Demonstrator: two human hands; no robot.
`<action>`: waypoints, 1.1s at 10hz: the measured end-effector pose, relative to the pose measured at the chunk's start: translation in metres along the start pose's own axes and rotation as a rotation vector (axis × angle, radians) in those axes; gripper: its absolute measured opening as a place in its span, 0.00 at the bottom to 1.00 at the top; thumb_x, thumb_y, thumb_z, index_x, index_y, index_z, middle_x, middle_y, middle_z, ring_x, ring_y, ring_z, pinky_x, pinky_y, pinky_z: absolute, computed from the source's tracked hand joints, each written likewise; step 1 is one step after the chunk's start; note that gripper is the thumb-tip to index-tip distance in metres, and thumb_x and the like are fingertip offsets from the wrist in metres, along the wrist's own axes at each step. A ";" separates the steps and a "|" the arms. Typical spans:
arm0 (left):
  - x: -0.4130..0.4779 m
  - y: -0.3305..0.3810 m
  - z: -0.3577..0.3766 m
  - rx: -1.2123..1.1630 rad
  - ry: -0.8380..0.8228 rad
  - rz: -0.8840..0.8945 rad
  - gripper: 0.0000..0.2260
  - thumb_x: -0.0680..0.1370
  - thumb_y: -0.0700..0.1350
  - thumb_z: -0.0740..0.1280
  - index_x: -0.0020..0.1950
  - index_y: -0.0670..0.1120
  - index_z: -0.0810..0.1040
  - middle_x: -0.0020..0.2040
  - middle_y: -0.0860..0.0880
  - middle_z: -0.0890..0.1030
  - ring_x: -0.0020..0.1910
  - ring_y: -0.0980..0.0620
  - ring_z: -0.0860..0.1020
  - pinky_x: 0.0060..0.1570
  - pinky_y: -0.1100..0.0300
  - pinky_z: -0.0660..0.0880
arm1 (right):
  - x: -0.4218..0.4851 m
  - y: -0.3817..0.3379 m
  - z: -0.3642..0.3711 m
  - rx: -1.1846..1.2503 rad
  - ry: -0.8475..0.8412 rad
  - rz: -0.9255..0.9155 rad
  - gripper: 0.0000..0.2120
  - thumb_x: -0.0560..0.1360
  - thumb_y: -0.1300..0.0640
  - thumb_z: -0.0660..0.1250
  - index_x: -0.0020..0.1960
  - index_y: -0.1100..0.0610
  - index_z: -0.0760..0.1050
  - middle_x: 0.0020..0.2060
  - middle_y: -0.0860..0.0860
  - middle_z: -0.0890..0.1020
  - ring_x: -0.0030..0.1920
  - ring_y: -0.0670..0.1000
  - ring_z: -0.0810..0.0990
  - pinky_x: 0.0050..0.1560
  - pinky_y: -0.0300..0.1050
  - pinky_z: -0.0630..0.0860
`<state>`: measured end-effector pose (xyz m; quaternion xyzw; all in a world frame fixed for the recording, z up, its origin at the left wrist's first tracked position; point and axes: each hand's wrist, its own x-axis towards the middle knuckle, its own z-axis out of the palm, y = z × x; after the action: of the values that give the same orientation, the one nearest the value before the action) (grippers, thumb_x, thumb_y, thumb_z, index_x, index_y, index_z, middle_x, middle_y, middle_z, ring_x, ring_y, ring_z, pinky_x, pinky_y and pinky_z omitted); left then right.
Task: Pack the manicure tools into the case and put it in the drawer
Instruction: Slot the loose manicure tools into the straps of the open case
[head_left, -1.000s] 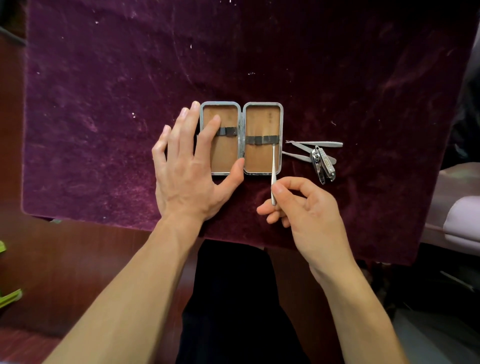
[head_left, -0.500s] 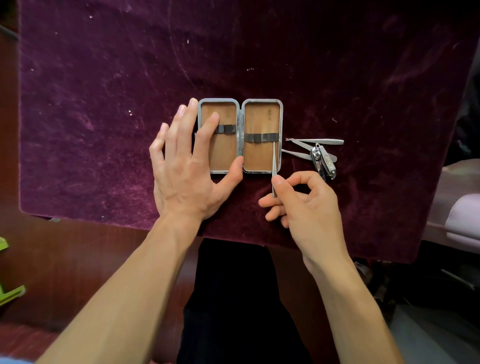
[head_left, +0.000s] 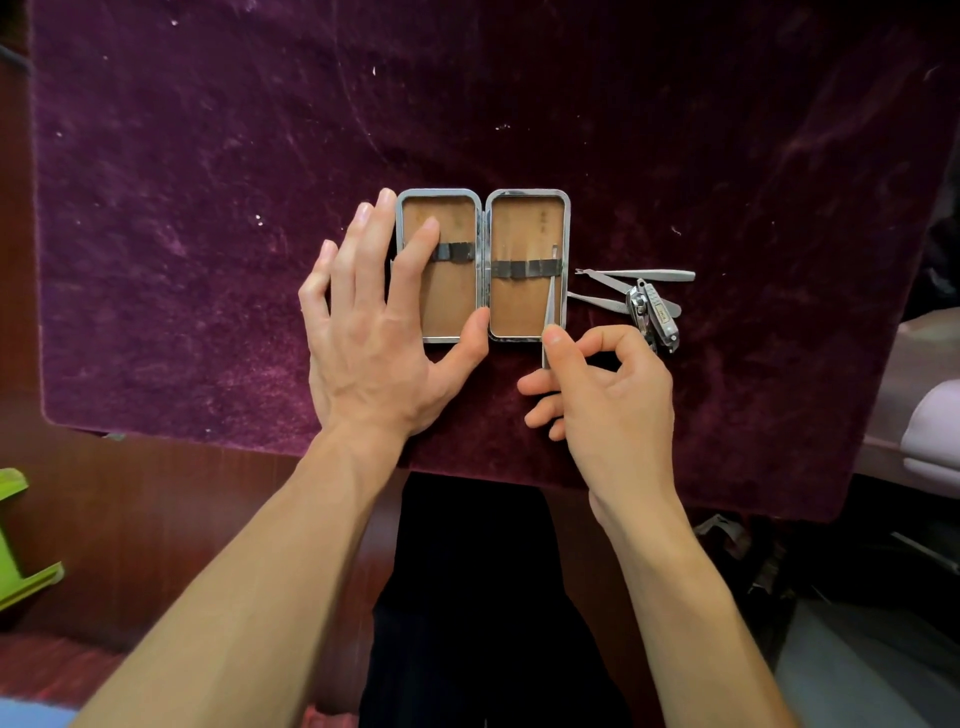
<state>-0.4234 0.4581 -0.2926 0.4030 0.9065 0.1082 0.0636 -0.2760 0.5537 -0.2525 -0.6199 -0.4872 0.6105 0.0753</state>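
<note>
An open metal case (head_left: 527, 208) with tan lining and dark elastic bands lies flat on a purple velvet cloth (head_left: 208, 208). My left hand (head_left: 379, 322) rests spread on the case's left half, index finger on the lining, thumb at the bottom edge by the hinge. My right hand (head_left: 602, 395) pinches a thin pointed metal tool (head_left: 550, 301) between thumb and forefinger. The tool runs up the right half's right side, its tip showing just above the elastic band (head_left: 524, 268). To the right of the case lie two or three slim metal tools (head_left: 644, 275) and a nail clipper (head_left: 655, 318).
The velvet cloth covers a dark wooden table (head_left: 171, 499), whose front edge shows below it. A green object (head_left: 15, 551) sits at the far left edge. Pale fabric (head_left: 930, 431) shows at the right edge. My dark clothing fills the bottom centre.
My right hand has moved up toward the case and slid the thin tool further into the right half, its tip passing the elastic band. The left hand has stayed on the case.
</note>
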 end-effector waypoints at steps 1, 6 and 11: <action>0.000 0.001 0.000 -0.003 -0.002 0.000 0.32 0.79 0.66 0.61 0.79 0.51 0.64 0.83 0.45 0.61 0.83 0.45 0.59 0.79 0.44 0.56 | 0.000 0.000 0.000 0.016 0.013 -0.001 0.11 0.81 0.47 0.72 0.50 0.54 0.76 0.34 0.50 0.89 0.26 0.46 0.83 0.26 0.34 0.75; 0.000 -0.001 0.000 -0.002 -0.002 0.006 0.33 0.79 0.66 0.60 0.79 0.51 0.65 0.83 0.45 0.61 0.83 0.45 0.59 0.79 0.43 0.57 | -0.006 0.011 -0.004 -0.005 0.054 -0.085 0.11 0.81 0.49 0.74 0.46 0.53 0.77 0.32 0.51 0.87 0.23 0.45 0.80 0.26 0.35 0.73; -0.001 0.000 0.000 0.003 -0.008 0.004 0.32 0.79 0.66 0.60 0.79 0.51 0.64 0.83 0.45 0.61 0.83 0.45 0.59 0.79 0.43 0.57 | -0.002 0.004 0.011 -0.084 0.135 -0.128 0.12 0.81 0.44 0.72 0.43 0.50 0.77 0.27 0.49 0.86 0.25 0.47 0.83 0.45 0.59 0.81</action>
<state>-0.4232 0.4575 -0.2927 0.4055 0.9055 0.1055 0.0665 -0.2827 0.5449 -0.2561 -0.6300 -0.5447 0.5402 0.1207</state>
